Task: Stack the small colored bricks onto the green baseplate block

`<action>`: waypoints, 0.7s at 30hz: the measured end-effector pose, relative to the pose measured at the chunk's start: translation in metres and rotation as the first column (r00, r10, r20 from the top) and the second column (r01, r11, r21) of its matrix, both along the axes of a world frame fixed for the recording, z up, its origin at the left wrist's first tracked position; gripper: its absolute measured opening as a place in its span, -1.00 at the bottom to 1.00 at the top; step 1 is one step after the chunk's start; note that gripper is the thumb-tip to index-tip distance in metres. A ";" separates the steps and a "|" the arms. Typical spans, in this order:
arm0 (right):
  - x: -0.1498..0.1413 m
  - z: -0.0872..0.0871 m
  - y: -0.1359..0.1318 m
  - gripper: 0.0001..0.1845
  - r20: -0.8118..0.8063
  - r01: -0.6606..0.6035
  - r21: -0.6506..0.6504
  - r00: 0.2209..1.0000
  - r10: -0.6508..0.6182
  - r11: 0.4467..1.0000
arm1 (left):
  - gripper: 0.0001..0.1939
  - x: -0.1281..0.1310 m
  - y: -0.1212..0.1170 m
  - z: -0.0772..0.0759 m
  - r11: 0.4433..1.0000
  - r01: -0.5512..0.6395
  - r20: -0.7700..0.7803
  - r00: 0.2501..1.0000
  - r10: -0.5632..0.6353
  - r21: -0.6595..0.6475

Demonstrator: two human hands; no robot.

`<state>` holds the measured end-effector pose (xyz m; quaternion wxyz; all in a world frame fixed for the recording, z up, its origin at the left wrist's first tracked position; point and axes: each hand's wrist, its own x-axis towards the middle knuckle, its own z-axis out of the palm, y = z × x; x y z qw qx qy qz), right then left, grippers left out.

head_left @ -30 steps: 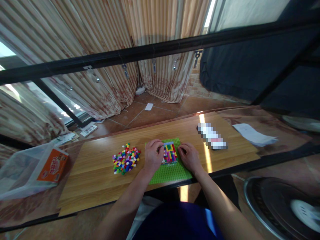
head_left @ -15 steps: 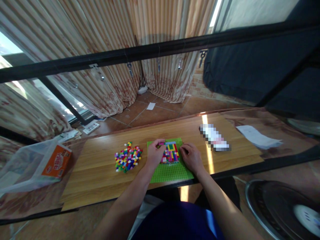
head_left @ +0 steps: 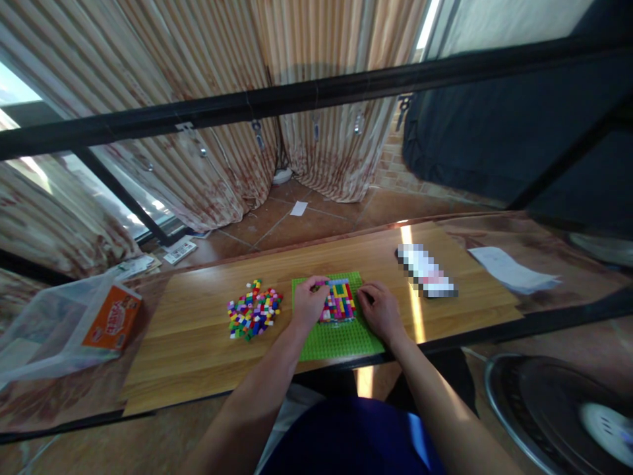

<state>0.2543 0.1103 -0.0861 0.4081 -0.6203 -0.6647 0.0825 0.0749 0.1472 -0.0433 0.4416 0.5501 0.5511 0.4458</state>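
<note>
A green studded baseplate [head_left: 341,344] lies on the wooden table, with a patch of multicoloured building bricks [head_left: 341,305] packed together on its upper half. My left hand [head_left: 310,302] reaches over the left side of this patch, thumb and fingers pinched at its upper left corner; whatever they pinch is too small to make out. On the other side, my right hand [head_left: 378,307] rests at the plate's right edge, its fingers curled, and their tips are partly hidden. Left of the plate a loose heap of small coloured bricks [head_left: 254,311] is spread on the table.
The wooden table [head_left: 198,349] also bears a blurred-out flat object [head_left: 426,270] at the right. White paper [head_left: 512,269] lies beyond it. A clear plastic bin [head_left: 54,330] with an orange label stands at the left. A black bar [head_left: 297,97] crosses behind the table.
Both hands keep nearly the same places at the brick patch. The whole view has shifted very slightly; the heap and baseplate look the same.
</note>
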 end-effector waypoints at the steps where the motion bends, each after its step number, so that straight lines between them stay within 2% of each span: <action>1: 0.000 0.000 0.000 -0.78 0.001 0.001 0.000 1.000 -0.001 1.000 | -0.78 0.001 0.000 0.000 1.000 -0.004 -0.007 1.000 0.004 0.006; 5: 0.000 0.000 0.000 -0.78 0.007 -0.002 0.001 1.000 0.002 1.000 | -0.78 0.003 0.000 -0.003 1.000 -0.021 -0.009 1.000 0.021 0.024; 11: -0.001 0.002 -0.001 -0.77 -0.006 -0.008 0.006 1.000 0.008 1.000 | -0.78 0.004 0.000 -0.007 1.000 -0.029 0.068 0.997 0.029 -0.003; 17: -0.001 0.003 -0.001 -0.76 -0.020 -0.011 0.002 1.000 0.011 1.000 | -0.78 0.002 -0.003 -0.004 0.997 0.033 0.181 0.983 -0.020 -0.068; 21: -0.001 0.002 0.000 -0.76 -0.018 -0.008 -0.002 1.000 0.007 1.000 | -0.78 0.003 -0.003 -0.005 0.999 0.032 0.208 0.978 -0.024 -0.037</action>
